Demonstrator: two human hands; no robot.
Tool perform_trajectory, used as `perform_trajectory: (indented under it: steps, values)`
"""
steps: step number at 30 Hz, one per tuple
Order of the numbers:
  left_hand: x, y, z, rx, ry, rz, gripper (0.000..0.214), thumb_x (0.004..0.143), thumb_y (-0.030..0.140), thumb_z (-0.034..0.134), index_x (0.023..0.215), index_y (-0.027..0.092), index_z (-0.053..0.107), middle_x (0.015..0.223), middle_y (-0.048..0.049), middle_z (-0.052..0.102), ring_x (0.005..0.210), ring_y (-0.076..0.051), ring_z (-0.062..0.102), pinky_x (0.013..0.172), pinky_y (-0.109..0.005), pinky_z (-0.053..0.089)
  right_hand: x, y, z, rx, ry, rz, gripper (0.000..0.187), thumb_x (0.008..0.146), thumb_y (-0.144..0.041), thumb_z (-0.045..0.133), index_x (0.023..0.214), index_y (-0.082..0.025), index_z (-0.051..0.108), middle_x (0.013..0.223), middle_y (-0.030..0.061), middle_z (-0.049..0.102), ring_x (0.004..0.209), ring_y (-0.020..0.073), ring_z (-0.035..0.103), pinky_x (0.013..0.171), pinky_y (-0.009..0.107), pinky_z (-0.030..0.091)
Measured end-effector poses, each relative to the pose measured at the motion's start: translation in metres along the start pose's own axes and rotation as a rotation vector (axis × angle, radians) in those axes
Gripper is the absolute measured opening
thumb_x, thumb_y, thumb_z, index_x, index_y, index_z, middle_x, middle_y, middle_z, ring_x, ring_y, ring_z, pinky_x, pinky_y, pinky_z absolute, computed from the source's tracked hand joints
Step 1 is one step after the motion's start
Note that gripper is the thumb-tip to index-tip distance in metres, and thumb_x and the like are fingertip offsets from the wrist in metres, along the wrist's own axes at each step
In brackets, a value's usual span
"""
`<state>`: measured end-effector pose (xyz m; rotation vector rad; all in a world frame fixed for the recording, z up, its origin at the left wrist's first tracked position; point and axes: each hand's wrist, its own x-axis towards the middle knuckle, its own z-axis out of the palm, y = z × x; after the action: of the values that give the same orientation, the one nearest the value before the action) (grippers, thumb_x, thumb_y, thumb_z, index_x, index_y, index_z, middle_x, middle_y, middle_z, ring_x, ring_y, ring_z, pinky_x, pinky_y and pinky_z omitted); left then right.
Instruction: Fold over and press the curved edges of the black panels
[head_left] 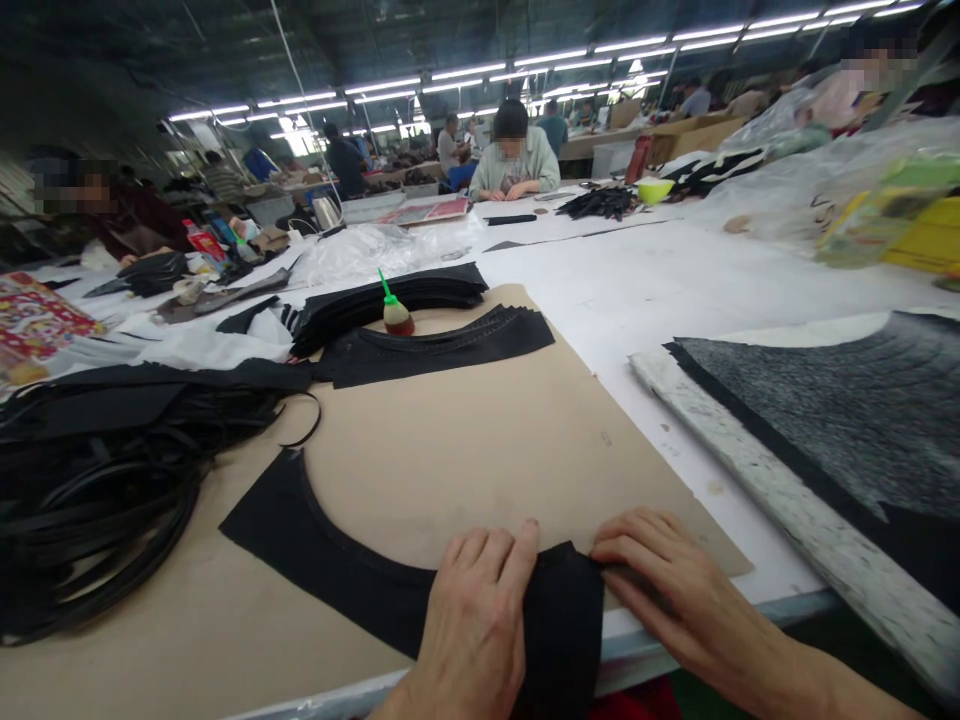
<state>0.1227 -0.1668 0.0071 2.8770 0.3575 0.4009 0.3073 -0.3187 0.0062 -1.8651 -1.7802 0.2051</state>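
Note:
A curved black fabric piece (315, 550) lies on a tan cardboard sheet (465, 450) at the table's near edge. My left hand (476, 610) rests on its right end, fingers together and pressed flat on the cloth. My right hand (667, 590) lies beside it, fingertips touching the fabric's right edge and fingers stretched out. The fabric's end hangs over the table edge between my hands.
A tangle of black strips (90, 500) sits at left. Stacked curved black pieces (435, 345) and a small glue bottle (395, 312) lie further back. Dark grey material (840, 420) on a speckled board is at right. Other people work at the far end.

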Motion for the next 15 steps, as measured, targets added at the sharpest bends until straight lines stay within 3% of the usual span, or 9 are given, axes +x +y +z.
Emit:
perform_trajectory:
  steps: [4, 11, 15]
  values:
    - [-0.013, -0.006, 0.005, -0.083, 0.113, 0.037, 0.045, 0.081, 0.003, 0.036, 0.118, 0.015, 0.057, 0.107, -0.0095, 0.061, 0.091, -0.023, 0.055, 0.08, -0.037, 0.046, 0.002, -0.006, 0.002, 0.004, 0.086, 0.044, 0.028, 0.094, -0.012, 0.039, 0.117, -0.023, 0.053, 0.111, 0.0079, 0.058, 0.104, 0.0204, 0.053, 0.087, 0.035, 0.045]
    - [-0.018, -0.001, 0.015, -0.02, 0.175, 0.125, 0.039, 0.087, 0.008, 0.037, 0.121, 0.007, 0.056, 0.097, -0.0096, 0.064, 0.086, -0.023, 0.054, 0.078, -0.035, 0.045, 0.018, -0.027, 0.021, -0.172, -0.022, -0.179, 0.054, 0.08, -0.001, 0.036, 0.129, -0.016, 0.051, 0.11, 0.0092, 0.06, 0.097, 0.0221, 0.055, 0.088, 0.041, 0.041]
    - [-0.02, -0.003, 0.015, 0.042, 0.228, 0.154, 0.036, 0.096, 0.018, 0.034, 0.12, 0.006, 0.057, 0.095, -0.0083, 0.065, 0.084, -0.021, 0.055, 0.079, -0.034, 0.045, 0.007, -0.016, 0.026, -0.305, -0.002, -0.228, 0.06, 0.076, 0.001, 0.037, 0.132, -0.017, 0.051, 0.113, 0.0074, 0.062, 0.101, 0.0216, 0.055, 0.091, 0.041, 0.037]
